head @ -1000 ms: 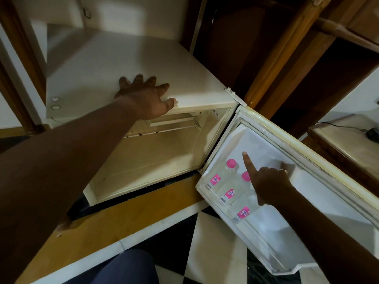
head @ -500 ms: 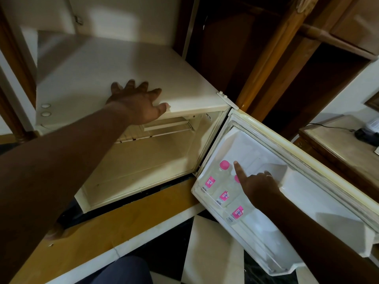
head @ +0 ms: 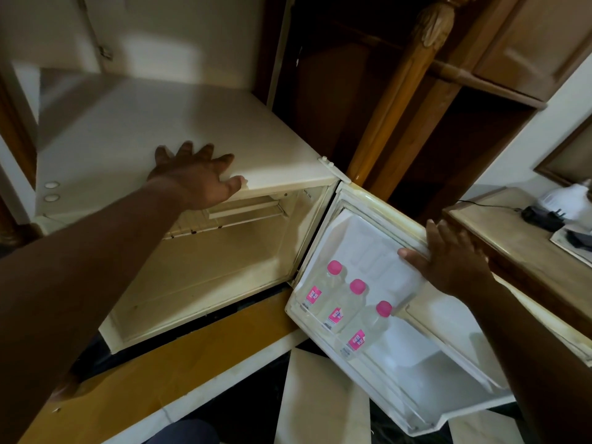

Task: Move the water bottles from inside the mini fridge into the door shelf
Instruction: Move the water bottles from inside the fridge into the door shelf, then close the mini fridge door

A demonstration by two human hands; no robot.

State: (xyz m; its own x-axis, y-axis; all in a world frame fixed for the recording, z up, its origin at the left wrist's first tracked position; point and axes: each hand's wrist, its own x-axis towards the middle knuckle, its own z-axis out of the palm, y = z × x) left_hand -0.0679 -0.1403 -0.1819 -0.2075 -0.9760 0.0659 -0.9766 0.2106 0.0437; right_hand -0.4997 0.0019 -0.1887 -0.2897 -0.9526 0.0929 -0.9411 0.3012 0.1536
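On the far left I see pale wall and a strip of dark wood framing. My left hand (head: 195,177) lies flat and spread wide, holding nothing, on the cream top of the mini fridge (head: 134,136), its thumb hooked over the front edge. Below it the fridge cavity (head: 205,267) stands open and looks bare, with a wire shelf near its ceiling. The fridge sits on a yellow-brown ledge (head: 179,354) above a dark and white tiled floor (head: 320,398). The fridge door (head: 416,373) swings open to the right. Three water bottles (head: 344,310) with pink caps and pink labels stand side by side in its door shelf (head: 307,315). My right hand (head: 448,254) grips the door's upper edge, fingers over the rim and thumb on the inner liner. Behind stands a carved wooden post (head: 403,91), and at far right a wooden counter (head: 519,251) holding a black plug and cord.
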